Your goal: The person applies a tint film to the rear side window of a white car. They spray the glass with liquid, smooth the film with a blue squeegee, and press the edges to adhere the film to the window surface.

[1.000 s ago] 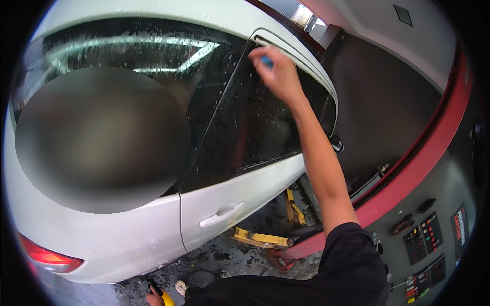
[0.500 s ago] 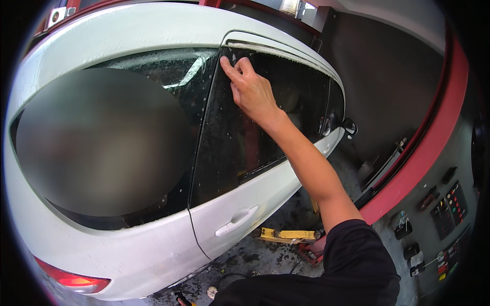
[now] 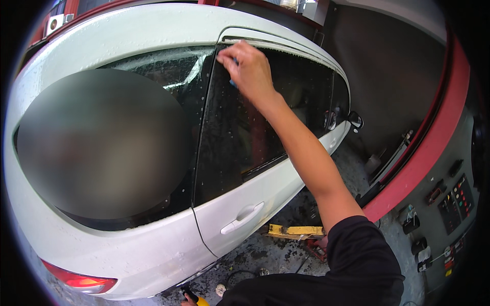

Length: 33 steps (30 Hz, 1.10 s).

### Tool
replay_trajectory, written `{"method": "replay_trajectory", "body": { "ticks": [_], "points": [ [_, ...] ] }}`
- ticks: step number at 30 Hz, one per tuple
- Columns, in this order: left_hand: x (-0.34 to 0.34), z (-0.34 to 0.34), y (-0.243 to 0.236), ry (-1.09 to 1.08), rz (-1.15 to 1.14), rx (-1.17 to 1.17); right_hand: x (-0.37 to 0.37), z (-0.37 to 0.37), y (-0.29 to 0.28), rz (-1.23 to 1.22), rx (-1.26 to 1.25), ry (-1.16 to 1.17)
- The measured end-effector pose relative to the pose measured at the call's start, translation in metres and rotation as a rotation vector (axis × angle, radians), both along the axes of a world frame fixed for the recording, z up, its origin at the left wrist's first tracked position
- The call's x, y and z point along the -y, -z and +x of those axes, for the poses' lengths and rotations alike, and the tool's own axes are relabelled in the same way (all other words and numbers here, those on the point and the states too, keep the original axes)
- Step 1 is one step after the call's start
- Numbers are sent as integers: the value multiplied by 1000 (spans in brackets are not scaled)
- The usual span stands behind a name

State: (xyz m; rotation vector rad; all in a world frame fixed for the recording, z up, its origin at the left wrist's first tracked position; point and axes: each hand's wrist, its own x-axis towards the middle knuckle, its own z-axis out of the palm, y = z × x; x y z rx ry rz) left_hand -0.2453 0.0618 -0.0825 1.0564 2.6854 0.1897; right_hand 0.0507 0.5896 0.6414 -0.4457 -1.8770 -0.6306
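My right hand (image 3: 247, 71) reaches up to the top rear corner of the rear door window (image 3: 291, 97) on a white car (image 3: 153, 260). Its fingers are bent and pinched together at the dark window edge. A small blue thing (image 3: 233, 79) shows under the palm, mostly hidden by the hand. At the lower edge, part of my left hand (image 3: 188, 302) grips a black-and-yellow object (image 3: 200, 301), largely cut off by the frame. Water drops dot the glass and the white bodywork. A blurred oval covers most of the rear side glass.
Below the door handle (image 3: 242, 218), a yellow metal arm (image 3: 296, 232) with a red base juts over the wet, stained floor. A red post or beam (image 3: 434, 148) curves along the right. Beyond it, tools hang on a grey panel (image 3: 454, 204). The wing mirror (image 3: 356, 120) sticks out ahead.
My right hand has turned slightly and its fingers have drawn together at the window corner; the blue thing has come into sight. More of my left hand and its yellow object shows.
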Motion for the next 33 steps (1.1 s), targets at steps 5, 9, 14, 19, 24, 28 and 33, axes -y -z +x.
{"method": "replay_trajectory", "body": {
  "ticks": [5,9,14,19,24,28,33],
  "points": [
    [22,31,13,19,-45,67,-13,-3,-16,-52,-43,-55],
    [19,59,31,23,-46,125,-16,4,-22,-97,-36,-127],
    [23,75,44,33,-61,167,-17,5,-23,-178,-47,-92],
    [12,79,55,52,-62,191,-31,8,-36,-305,-139,-81],
    [19,74,68,66,-90,206,-33,13,-32,-464,-104,-159],
    [10,65,95,151,-43,174,-38,17,-43,-423,-84,-212],
    [-6,67,88,242,68,10,-32,14,-51,-523,-29,-212]
  ]
}}
